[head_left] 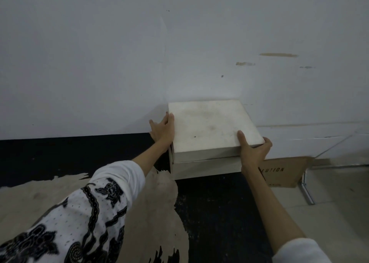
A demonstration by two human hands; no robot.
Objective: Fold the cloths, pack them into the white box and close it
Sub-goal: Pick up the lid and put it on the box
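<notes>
The white box (pixel 207 167) stands on the dark floor against the white wall, its square lid (pixel 209 125) sitting on top with a thin gap along the front. My left hand (pixel 162 130) lies flat against the lid's left side, fingers straight. My right hand (pixel 253 149) grips the lid's front right corner, thumb on top and fingers curled round the edge. No cloths are visible; the box's inside is hidden.
A brown cardboard piece (pixel 283 171) with printed letters lies right of the box. A torn tan sheet (pixel 151 212) covers the floor in front left. A pale floor area (pixel 335 193) with a metal strip is at the right.
</notes>
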